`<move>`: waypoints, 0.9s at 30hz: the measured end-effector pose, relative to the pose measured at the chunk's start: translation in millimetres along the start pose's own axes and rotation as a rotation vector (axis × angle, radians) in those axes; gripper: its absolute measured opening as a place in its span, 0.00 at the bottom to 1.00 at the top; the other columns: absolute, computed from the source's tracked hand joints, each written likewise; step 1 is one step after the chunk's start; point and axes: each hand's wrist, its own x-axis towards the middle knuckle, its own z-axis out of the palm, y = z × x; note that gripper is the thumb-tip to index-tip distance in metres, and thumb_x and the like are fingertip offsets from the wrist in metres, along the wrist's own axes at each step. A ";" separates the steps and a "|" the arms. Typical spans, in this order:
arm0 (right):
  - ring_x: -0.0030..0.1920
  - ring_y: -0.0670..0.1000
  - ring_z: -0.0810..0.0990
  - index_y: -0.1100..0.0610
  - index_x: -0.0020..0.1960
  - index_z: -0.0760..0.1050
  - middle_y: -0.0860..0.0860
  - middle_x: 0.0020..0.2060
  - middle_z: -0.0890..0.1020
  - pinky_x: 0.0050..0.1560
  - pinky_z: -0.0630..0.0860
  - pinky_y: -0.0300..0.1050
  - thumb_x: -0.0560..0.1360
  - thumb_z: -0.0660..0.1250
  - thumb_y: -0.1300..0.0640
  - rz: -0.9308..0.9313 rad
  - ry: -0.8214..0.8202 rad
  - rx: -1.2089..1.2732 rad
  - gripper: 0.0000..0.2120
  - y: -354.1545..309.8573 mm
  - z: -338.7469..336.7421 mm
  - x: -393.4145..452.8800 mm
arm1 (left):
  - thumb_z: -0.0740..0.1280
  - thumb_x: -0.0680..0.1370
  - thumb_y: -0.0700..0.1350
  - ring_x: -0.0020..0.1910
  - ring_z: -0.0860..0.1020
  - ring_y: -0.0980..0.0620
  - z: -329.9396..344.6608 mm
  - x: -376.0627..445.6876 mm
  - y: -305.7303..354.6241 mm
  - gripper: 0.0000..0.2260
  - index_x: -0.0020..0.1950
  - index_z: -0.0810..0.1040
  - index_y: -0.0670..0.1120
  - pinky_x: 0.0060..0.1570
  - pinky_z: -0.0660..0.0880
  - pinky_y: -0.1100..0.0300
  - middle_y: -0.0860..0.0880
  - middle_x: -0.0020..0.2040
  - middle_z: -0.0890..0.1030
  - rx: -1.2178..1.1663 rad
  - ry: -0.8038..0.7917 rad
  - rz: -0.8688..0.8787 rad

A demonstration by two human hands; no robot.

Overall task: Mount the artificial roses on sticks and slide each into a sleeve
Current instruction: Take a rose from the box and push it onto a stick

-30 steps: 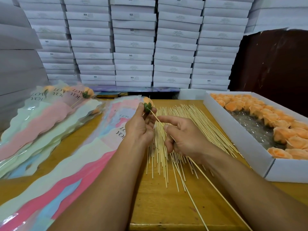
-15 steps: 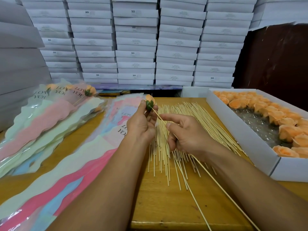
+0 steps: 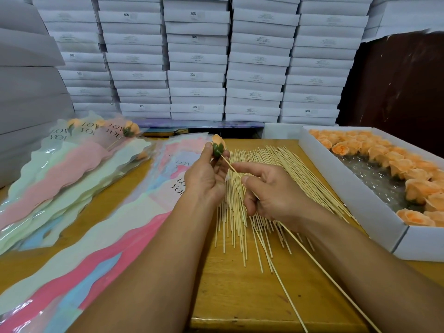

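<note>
My left hand pinches an orange rose by its green base, held up above the table. My right hand pinches a thin wooden stick whose tip meets the green base; the stick runs back under my right forearm toward the near table edge. Beneath both hands lies a spread pile of sticks. Empty pastel sleeves printed "LOVE YOU" lie in a stack under my left forearm.
A white box at the right holds several orange roses on clear film. At the far left lies a pile of filled sleeves with rose heads showing. Stacked white cartons wall off the back of the wooden table.
Both hands stay almost in place, with the stick's tip kept at the rose's green base. The camera has tilted slightly.
</note>
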 end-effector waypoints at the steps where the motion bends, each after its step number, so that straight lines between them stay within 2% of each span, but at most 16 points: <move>1: 0.22 0.45 0.71 0.49 0.73 0.71 0.53 0.24 0.79 0.23 0.67 0.36 0.84 0.58 0.59 0.001 0.002 -0.003 0.19 0.1 -0.1 0.2 | 0.67 0.81 0.42 0.36 0.80 0.51 0.0 0.3 -0.2 0.09 0.54 0.77 0.36 0.32 0.79 0.65 0.40 0.43 0.81 0.001 0.001 0.001; 7: 0.22 0.44 0.71 0.48 0.72 0.71 0.53 0.24 0.79 0.23 0.67 0.36 0.84 0.57 0.59 0.001 0.007 -0.015 0.18 0.0 -0.4 0.2 | 0.67 0.81 0.42 0.35 0.80 0.51 -0.2 0.7 -0.3 0.08 0.51 0.78 0.37 0.34 0.79 0.65 0.41 0.40 0.82 0.013 0.000 0.000; 11: 0.21 0.44 0.71 0.48 0.73 0.71 0.53 0.24 0.79 0.23 0.67 0.35 0.84 0.57 0.59 0.008 0.014 -0.018 0.18 0.6 0.0 0.8 | 0.67 0.81 0.42 0.35 0.80 0.52 -1.1 1.3 -0.3 0.07 0.52 0.78 0.37 0.31 0.78 0.67 0.41 0.42 0.81 0.022 -0.009 -0.006; 15: 0.21 0.43 0.70 0.49 0.73 0.71 0.53 0.23 0.79 0.23 0.67 0.35 0.84 0.57 0.59 0.017 0.022 -0.028 0.19 0.8 0.1 0.9 | 0.68 0.81 0.41 0.35 0.79 0.52 -2.2 3.4 -1.1 0.08 0.56 0.77 0.37 0.32 0.77 0.66 0.41 0.41 0.80 0.046 -0.016 0.006; 19: 0.20 0.43 0.70 0.53 0.72 0.72 0.53 0.24 0.79 0.23 0.67 0.34 0.84 0.57 0.59 0.036 0.033 -0.027 0.18 0.2 0.5 0.4 | 0.69 0.80 0.41 0.33 0.80 0.52 -3.0 4.4 -2.2 0.17 0.66 0.75 0.35 0.31 0.77 0.66 0.41 0.41 0.80 0.069 -0.023 0.031; 21: 0.20 0.44 0.69 0.53 0.68 0.75 0.53 0.23 0.79 0.23 0.66 0.35 0.84 0.57 0.59 0.034 0.031 -0.027 0.15 -0.7 0.4 -0.2 | 0.69 0.79 0.40 0.32 0.80 0.52 -3.3 4.4 -3.5 0.19 0.68 0.74 0.34 0.31 0.77 0.66 0.41 0.43 0.80 0.094 -0.038 0.049; 24: 0.21 0.46 0.69 0.47 0.55 0.79 0.53 0.23 0.79 0.24 0.67 0.37 0.84 0.57 0.60 0.022 0.028 -0.025 0.14 -1.9 0.8 -1.1 | 0.69 0.79 0.40 0.32 0.79 0.53 -3.6 5.0 -5.0 0.21 0.70 0.72 0.35 0.30 0.75 0.66 0.41 0.45 0.79 0.127 -0.058 0.071; 27: 0.22 0.46 0.69 0.47 0.52 0.79 0.52 0.23 0.79 0.24 0.67 0.38 0.84 0.57 0.60 0.019 0.033 -0.030 0.14 -2.2 1.2 -1.0 | 0.69 0.80 0.41 0.33 0.79 0.53 -3.8 5.8 -5.6 0.20 0.70 0.72 0.34 0.30 0.75 0.66 0.40 0.46 0.80 0.147 -0.065 0.081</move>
